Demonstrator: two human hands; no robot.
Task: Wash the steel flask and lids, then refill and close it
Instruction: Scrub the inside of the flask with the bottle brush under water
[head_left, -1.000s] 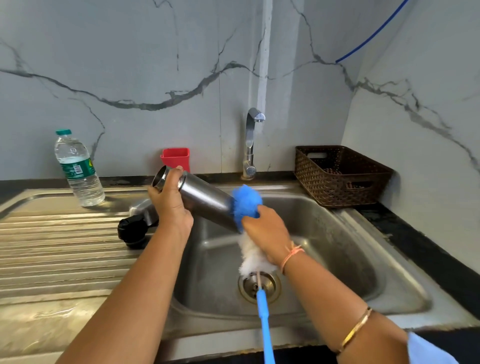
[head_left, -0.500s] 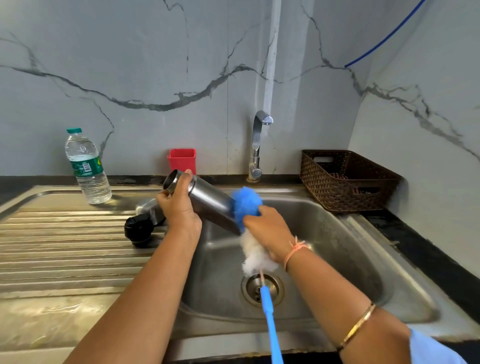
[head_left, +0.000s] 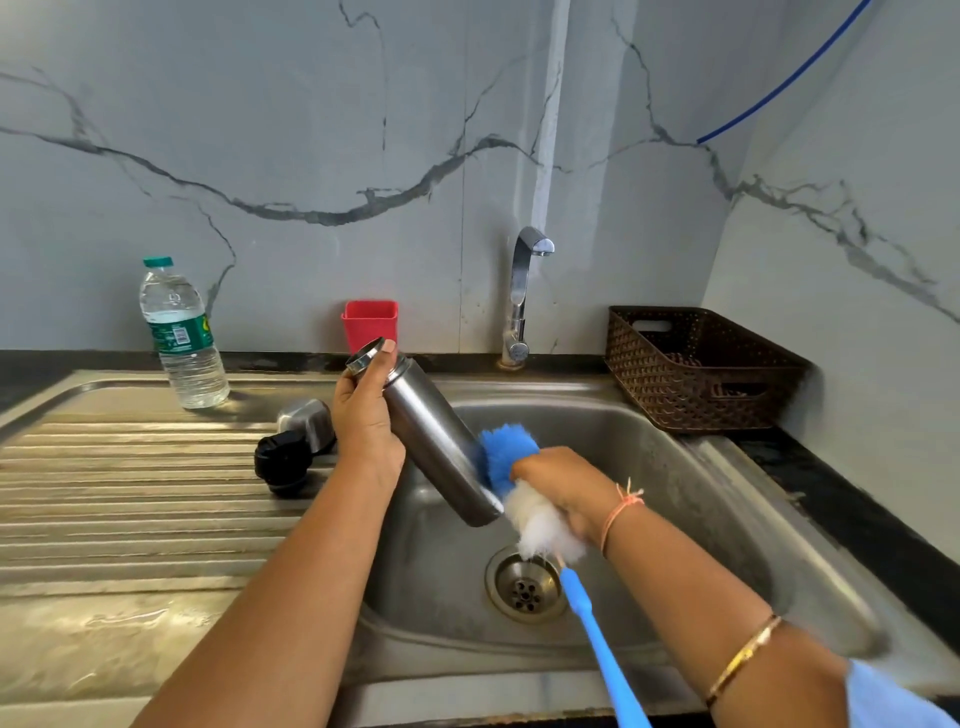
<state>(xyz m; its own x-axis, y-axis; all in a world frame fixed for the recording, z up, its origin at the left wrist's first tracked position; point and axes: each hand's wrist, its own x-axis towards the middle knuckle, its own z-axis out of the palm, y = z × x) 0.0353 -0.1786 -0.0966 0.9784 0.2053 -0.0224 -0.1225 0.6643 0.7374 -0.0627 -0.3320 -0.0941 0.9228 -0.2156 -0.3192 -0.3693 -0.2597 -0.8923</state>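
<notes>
Over a steel sink (head_left: 654, 457), the left hand (head_left: 366, 415) grips the neck of a tilted steel flask (head_left: 441, 452), its open mouth up and to the left. The right hand (head_left: 566, 488) clasps the fluffy blue-and-white head of a bottle brush (head_left: 506, 452) against the flask's lower side. A steel cap (head_left: 309, 418) and a black lid (head_left: 283, 462) lie touching on the draining board (head_left: 130, 493), just left of the flask

No print is readable, not even on the water bottle (head_left: 183, 332) label
</notes>
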